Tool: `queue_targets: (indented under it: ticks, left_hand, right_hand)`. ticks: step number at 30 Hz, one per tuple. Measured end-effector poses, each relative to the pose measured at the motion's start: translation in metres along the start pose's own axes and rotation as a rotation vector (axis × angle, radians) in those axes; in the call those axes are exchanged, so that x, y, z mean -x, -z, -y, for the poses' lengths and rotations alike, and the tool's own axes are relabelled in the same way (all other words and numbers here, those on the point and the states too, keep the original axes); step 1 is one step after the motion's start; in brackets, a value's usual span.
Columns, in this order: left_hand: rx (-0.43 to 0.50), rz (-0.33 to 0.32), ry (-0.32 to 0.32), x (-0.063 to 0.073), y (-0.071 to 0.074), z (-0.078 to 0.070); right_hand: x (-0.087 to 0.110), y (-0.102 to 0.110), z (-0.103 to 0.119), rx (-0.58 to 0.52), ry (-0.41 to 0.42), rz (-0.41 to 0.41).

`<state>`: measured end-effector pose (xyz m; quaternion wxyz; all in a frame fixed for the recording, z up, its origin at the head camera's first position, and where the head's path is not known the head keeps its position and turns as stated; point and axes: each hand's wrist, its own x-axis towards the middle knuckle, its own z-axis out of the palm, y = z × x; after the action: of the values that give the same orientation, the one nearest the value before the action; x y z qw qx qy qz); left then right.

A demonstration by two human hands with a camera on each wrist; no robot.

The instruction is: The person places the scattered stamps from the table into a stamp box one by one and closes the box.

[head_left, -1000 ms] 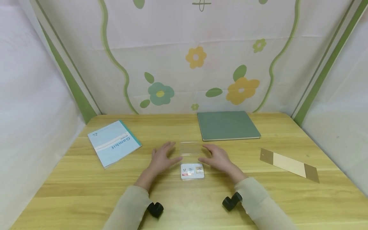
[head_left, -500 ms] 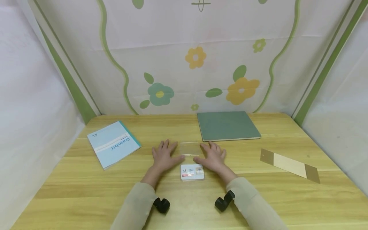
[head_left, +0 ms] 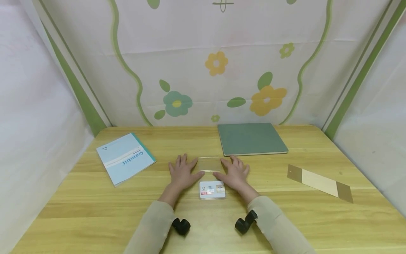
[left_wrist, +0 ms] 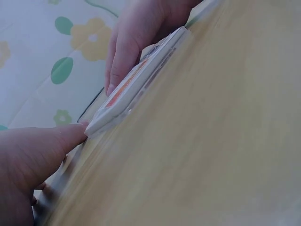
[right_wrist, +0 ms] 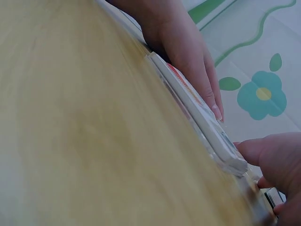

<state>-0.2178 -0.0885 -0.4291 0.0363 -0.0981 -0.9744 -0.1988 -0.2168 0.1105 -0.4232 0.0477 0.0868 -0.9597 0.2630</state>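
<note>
A clear, flat plastic piece like a box lid [head_left: 209, 164] lies on the wooden table between the two hands. My left hand [head_left: 181, 174] is spread palm down on its left side, index fingertip and thumb right at the lid's corners. Mirroring it, my right hand [head_left: 235, 174] lies spread on the right side with index finger and thumb by the other corners. Just nearer to me sits a stack of white printed cards [head_left: 212, 189] in a clear plastic tray. In the left wrist view the card stack [left_wrist: 136, 82] shows edge-on, with thumb and fingers beyond it.
At the left lies a light blue booklet [head_left: 126, 159] marked "Gambit". A dark green notebook [head_left: 252, 139] rests at the back right. A brown and cream paper strip [head_left: 319, 182] lies on the right of the table [head_left: 95, 218]. White flowered cloth [head_left: 196, 35] encloses the table.
Both hands have come inward and settled lower, fingers spreading and thumbs closing in on the lid's near edge. Over the last half second they barely move. Lid and cards stay put.
</note>
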Motion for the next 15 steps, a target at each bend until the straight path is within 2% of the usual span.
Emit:
queue_targets:
  ticks: [7,15]
  left_hand:
    - [0.026,-0.027,0.007,0.0012,-0.0007,-0.001]
    - [0.098,-0.09,0.0,0.0051,-0.0002,-0.0026]
  right_hand:
    - [0.0004,-0.001,0.0012,0.002,-0.011,-0.04]
    - [0.0014,-0.0011,0.0025,-0.066,-0.031,-0.064]
